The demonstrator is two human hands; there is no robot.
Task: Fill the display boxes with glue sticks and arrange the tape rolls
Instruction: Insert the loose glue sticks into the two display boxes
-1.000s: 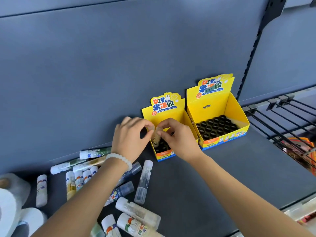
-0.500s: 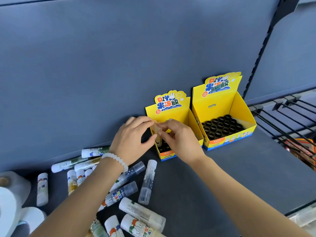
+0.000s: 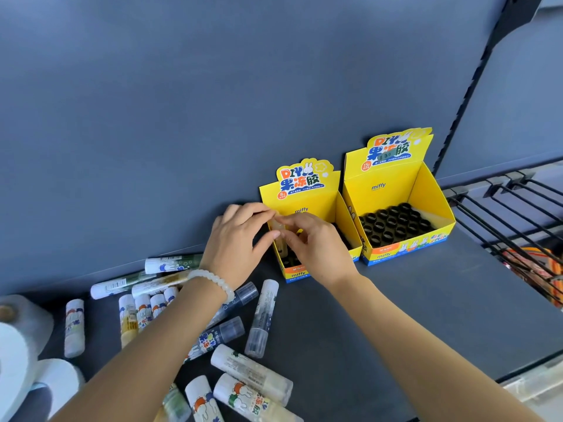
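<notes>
Glue stick (image 3: pixel 279 239) | we lowered it deeper into small box (image 3: pixel 300 193) | both hands (image 3: pixel 240 242) (image 3: pixel 316 248) pinched on it | first slot nearly filled

- Small yellow cardboard display box (image 3: pixel 307 193) — printed card with a faint sheen on its inner walls.
- Larger yellow cardboard display box (image 3: pixel 426 190) — the same smooth printed card; the black honeycomb insert (image 3: pixel 393 222) inside looks like matt plastic.
- Loose glue sticks (image 3: pixel 263 318) on the shelf: smooth plastic tubes with frosted, half-clear caps and printed wrap labels, slightly glossy.
- Dark grey shelf (image 3: pixel 396 315) and grey back panel (image 3: pixel 213 102): flat, matt, painted-looking, with no visible grain.
- Black wire hooks (image 3: pixel 502 220) at the right: thin metal rods, dark coated, dull.
- White tape rolls (image 3: pixel 18 345) at the left: soft, matt, paper-like.
- Bead bracelet (image 3: pixel 213 283) on the left wrist: milky, polished, smooth beads.
</notes>
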